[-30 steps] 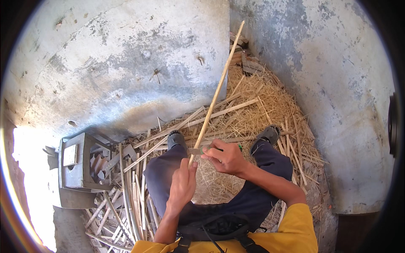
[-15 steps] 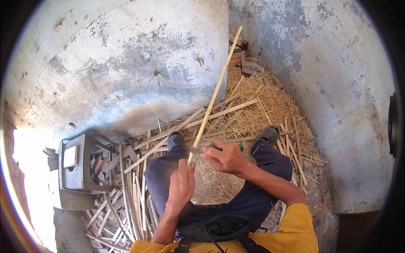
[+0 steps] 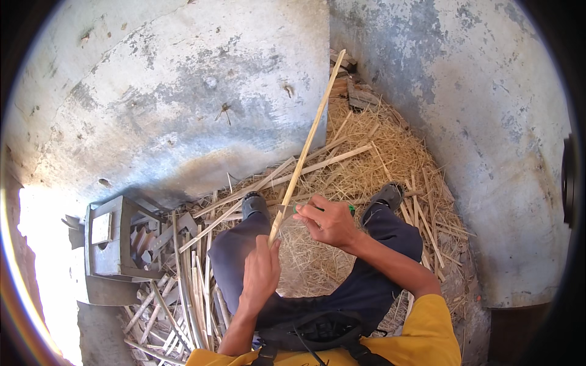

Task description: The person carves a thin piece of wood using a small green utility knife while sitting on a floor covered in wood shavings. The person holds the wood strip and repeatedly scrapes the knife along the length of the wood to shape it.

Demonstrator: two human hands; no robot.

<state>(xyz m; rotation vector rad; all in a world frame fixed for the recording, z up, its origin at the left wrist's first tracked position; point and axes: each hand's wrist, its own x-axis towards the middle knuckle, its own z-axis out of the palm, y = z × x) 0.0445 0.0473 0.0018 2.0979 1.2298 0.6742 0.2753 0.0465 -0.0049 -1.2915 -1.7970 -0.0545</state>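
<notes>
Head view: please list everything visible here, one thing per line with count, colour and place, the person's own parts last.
long stick: one, pale yellow, slanting up from the left hand toward the wall corner
tool: one, green handle, in the right hand against the stick; its kind cannot be told
shavings pile: one, straw-coloured, on the floor around the feet
split strips: many, pale, heaped on the person's left
box: one, grey, at the left
walls: two, grey, meeting in a corner
shoes: two, dark grey, in the shavings
left hand: holds the stick's lower end
right hand: grips the tool
</notes>
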